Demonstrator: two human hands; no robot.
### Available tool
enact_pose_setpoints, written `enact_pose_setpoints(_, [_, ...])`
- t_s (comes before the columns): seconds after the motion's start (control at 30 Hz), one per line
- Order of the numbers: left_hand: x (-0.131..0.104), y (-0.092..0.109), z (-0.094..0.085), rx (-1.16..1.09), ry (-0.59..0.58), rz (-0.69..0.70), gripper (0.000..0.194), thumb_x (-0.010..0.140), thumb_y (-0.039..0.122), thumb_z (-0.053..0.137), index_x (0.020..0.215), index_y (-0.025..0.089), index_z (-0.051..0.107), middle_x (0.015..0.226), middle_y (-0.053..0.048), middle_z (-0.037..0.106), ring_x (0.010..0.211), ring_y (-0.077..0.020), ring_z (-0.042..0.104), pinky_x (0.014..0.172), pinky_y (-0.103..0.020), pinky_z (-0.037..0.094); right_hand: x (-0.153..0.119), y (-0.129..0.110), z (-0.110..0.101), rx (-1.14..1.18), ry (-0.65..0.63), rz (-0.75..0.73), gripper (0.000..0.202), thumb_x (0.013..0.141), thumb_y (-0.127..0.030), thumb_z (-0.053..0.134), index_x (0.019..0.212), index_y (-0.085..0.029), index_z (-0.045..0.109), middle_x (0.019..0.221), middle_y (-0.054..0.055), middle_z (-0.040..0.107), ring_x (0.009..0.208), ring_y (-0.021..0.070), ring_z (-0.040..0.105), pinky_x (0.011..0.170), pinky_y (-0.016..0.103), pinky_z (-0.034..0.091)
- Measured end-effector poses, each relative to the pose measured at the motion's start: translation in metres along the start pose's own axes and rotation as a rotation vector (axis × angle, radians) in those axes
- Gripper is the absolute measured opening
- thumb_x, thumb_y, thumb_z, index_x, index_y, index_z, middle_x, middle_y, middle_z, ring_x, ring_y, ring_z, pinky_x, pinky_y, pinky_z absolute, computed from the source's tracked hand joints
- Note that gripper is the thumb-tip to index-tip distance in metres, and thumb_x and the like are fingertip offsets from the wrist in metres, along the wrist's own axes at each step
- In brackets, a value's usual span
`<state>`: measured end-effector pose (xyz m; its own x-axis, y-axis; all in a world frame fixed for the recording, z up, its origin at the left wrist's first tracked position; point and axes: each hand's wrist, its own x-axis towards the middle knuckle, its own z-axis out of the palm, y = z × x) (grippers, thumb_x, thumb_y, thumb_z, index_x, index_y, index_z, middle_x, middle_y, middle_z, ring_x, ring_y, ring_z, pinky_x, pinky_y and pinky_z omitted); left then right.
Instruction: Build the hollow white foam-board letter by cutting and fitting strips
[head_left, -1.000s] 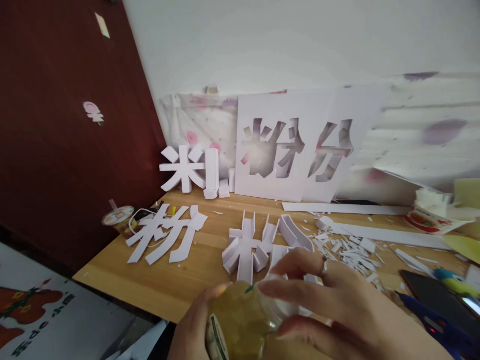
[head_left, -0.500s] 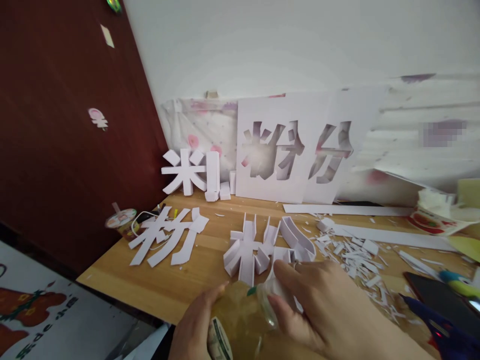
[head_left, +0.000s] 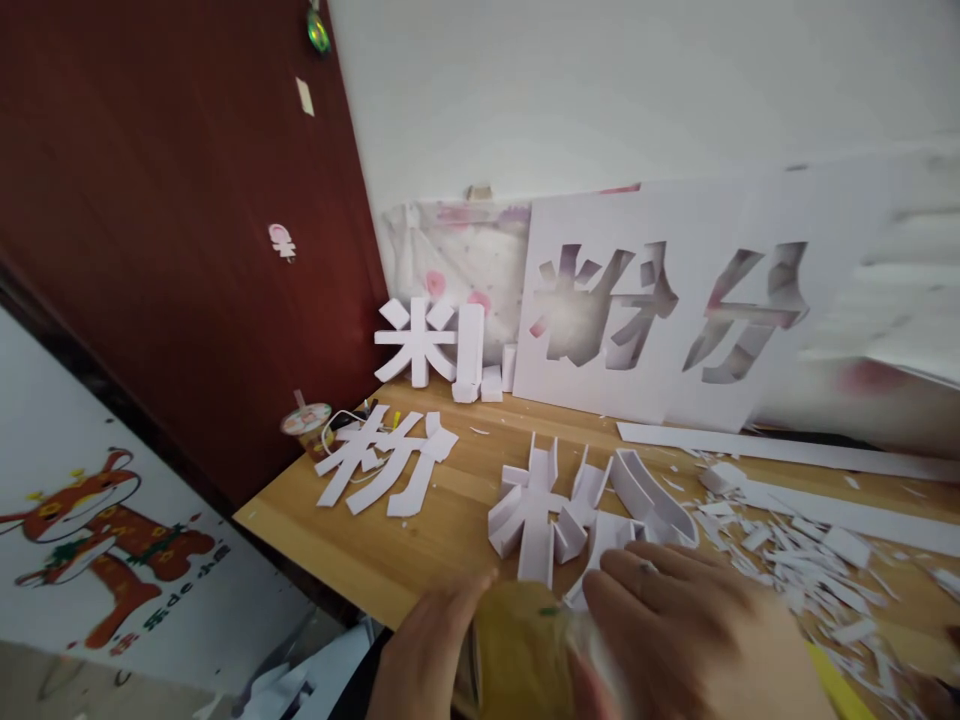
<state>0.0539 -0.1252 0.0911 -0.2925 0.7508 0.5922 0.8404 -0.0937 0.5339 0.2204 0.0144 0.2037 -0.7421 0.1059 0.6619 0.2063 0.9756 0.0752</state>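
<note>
At the bottom centre, a blurred bottle of yellowish liquid [head_left: 519,650] is held between my two hands. My left hand [head_left: 435,650] is wrapped round its left side. My right hand [head_left: 690,630], with a ring on one finger, is closed at its right end, over something whitish and clear that is smeared by motion. Just beyond my hands lies a white character with raised side walls [head_left: 536,510] on the table [head_left: 450,540]. A flat white cut-out character [head_left: 390,465] rests to its left.
White scraps [head_left: 817,570] and long strips [head_left: 757,447] lie at the right. Cut-out boards [head_left: 690,220] lean on the wall beside a standing white character [head_left: 416,340]. A lidded cup [head_left: 307,420] stands by the brown door [head_left: 187,250] at the left edge.
The view has turned left, so things appear farther right and more of the door and deer picture shows. Both hands still hold the bottle, which now looks more upright.
</note>
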Motion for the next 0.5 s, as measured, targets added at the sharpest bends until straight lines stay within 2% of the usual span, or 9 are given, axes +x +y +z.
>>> enact_pose_setpoints(0.1, [0.003, 0.001, -0.002, 0.031, 0.223, 0.003, 0.049, 0.077, 0.011, 0.067, 0.120, 0.034, 0.061, 0.096, -0.002, 0.075, 0.086, -0.0217, 0.074, 0.082, -0.036, 0.063, 0.009, 0.002, 0.027, -0.091, 0.040, 0.126, 0.045, 0.093, -0.038, 0.042, 0.052, -0.021, 0.050, 0.044, 0.000, 0.047, 0.037, 0.0114, 0.039, 0.043, 0.028, 0.024])
enact_pose_setpoints(0.13, [0.005, 0.002, 0.000, 0.018, 0.246, -0.046, 0.048, 0.079, 0.015, 0.067, 0.124, 0.031, 0.058, 0.105, -0.005, 0.073, 0.095, -0.0238, 0.072, 0.091, -0.041, 0.060, 0.013, 0.006, 0.035, -0.135, 0.055, 0.177, 0.048, 0.093, -0.043, 0.041, 0.050, -0.021, 0.050, 0.042, 0.000, 0.046, 0.035, 0.0112, 0.036, 0.042, 0.027, 0.021])
enact_pose_setpoints(0.17, [0.009, 0.002, 0.005, -0.019, 0.220, -0.082, 0.057, 0.078, 0.018, 0.070, 0.131, 0.028, 0.051, 0.121, -0.010, 0.068, 0.111, -0.0280, 0.067, 0.101, -0.048, 0.054, 0.016, 0.010, 0.043, -0.184, 0.056, 0.229, 0.050, 0.092, -0.046, 0.041, 0.049, -0.021, 0.050, 0.040, 0.001, 0.046, 0.035, 0.0110, 0.033, 0.042, 0.026, 0.018])
enact_pose_setpoints(0.2, [0.012, 0.000, 0.011, -0.083, 0.139, -0.147, 0.073, 0.075, 0.021, 0.074, 0.140, 0.026, 0.041, 0.133, -0.014, 0.060, 0.122, -0.0303, 0.060, 0.104, -0.050, 0.052, 0.020, 0.015, 0.049, -0.231, 0.045, 0.271, 0.051, 0.091, -0.047, 0.041, 0.048, -0.020, 0.050, 0.039, 0.002, 0.046, 0.034, 0.0108, 0.031, 0.043, 0.026, 0.015])
enact_pose_setpoints(0.23, [0.017, -0.003, 0.019, -0.143, 0.109, -0.238, 0.096, 0.068, 0.025, 0.081, 0.148, 0.024, 0.027, 0.144, -0.017, 0.050, 0.132, -0.0340, 0.052, 0.106, -0.052, 0.049, 0.024, 0.021, 0.053, -0.268, 0.027, 0.292, 0.052, 0.090, -0.047, 0.041, 0.046, -0.020, 0.050, 0.038, 0.003, 0.047, 0.035, 0.0106, 0.029, 0.044, 0.025, 0.014])
enact_pose_setpoints(0.3, [0.027, -0.016, 0.035, -0.198, 0.073, -0.356, 0.123, 0.054, 0.032, 0.091, 0.152, 0.026, 0.017, 0.156, -0.019, 0.032, 0.143, -0.0401, 0.035, 0.111, -0.059, 0.041, 0.032, 0.032, 0.055, -0.291, -0.018, 0.262, 0.050, 0.088, -0.045, 0.042, 0.045, -0.019, 0.051, 0.038, 0.003, 0.047, 0.036, 0.0105, 0.028, 0.046, 0.025, 0.011])
enact_pose_setpoints(0.37, [0.040, -0.031, 0.047, -0.239, 0.037, -0.386, 0.124, 0.053, 0.032, 0.091, 0.152, 0.028, 0.017, 0.156, -0.018, 0.032, 0.144, -0.0406, 0.032, 0.113, -0.060, 0.037, 0.040, 0.039, 0.053, -0.251, -0.042, 0.161, 0.047, 0.086, -0.043, 0.044, 0.046, -0.018, 0.052, 0.040, 0.003, 0.048, 0.038, 0.0107, 0.029, 0.047, 0.026, 0.011])
enact_pose_setpoints(0.43, [0.056, -0.044, 0.052, -0.317, -0.049, -0.353, 0.119, 0.057, 0.031, 0.089, 0.152, 0.029, 0.017, 0.148, -0.016, 0.044, 0.138, -0.0380, 0.043, 0.109, -0.057, 0.043, 0.049, 0.042, 0.050, -0.182, -0.048, 0.051, 0.044, 0.084, -0.041, 0.045, 0.048, -0.018, 0.054, 0.044, 0.003, 0.050, 0.040, 0.0110, 0.033, 0.048, 0.027, 0.013])
enact_pose_setpoints(0.5, [0.070, -0.051, 0.051, -0.404, -0.110, -0.299, 0.106, 0.059, 0.029, 0.086, 0.147, 0.029, 0.027, 0.137, -0.013, 0.055, 0.125, -0.0345, 0.056, 0.102, -0.050, 0.050, 0.056, 0.040, 0.049, -0.116, -0.046, -0.004, 0.041, 0.083, -0.039, 0.045, 0.050, -0.018, 0.055, 0.046, 0.003, 0.051, 0.042, 0.0114, 0.036, 0.049, 0.028, 0.016])
